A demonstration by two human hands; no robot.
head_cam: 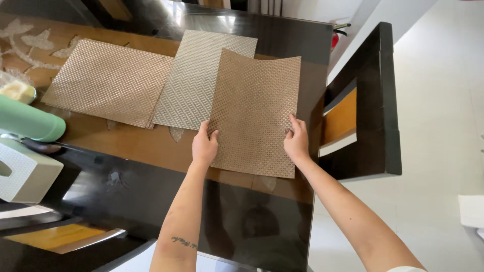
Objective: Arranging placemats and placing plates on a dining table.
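Observation:
A brown woven placemat (254, 108) lies near the right end of a dark glass-topped table (136, 196), its far edge lifted and curled a little. My left hand (204, 146) grips its left edge and my right hand (296, 140) grips its right edge. This mat overlaps a paler silver-grey woven placemat (196, 75) just to its left. Farther left, a second brown woven placemat (108, 80) lies flat, partly under the grey one.
A mint-green bottle (27, 121) lies at the left edge above a white tissue box (25, 171). A small dish (17, 90) sits behind them. A dark wooden chair (368, 111) with an orange seat stands at the table's right side, on white floor tiles.

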